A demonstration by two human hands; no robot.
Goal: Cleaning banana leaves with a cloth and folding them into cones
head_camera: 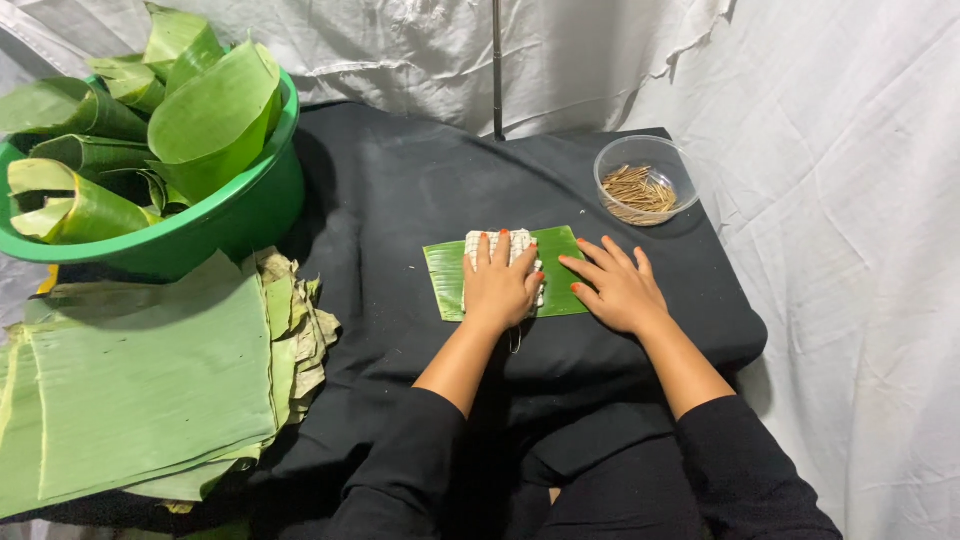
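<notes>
A rectangular piece of green banana leaf (446,279) lies flat on the black cloth at the table's middle. On it rests a white folded cloth (478,240), and my left hand (499,282) presses down on that cloth with fingers spread. My right hand (617,283) lies flat, fingers apart, on the leaf's right end and the black cloth beside it. It holds nothing.
A green plastic basin (240,215) full of rolled banana leaves stands at the far left. A stack of flat banana leaves (140,385) lies at the near left. A clear round tub of small wooden sticks (642,180) sits at the far right. White sheets hang behind and right.
</notes>
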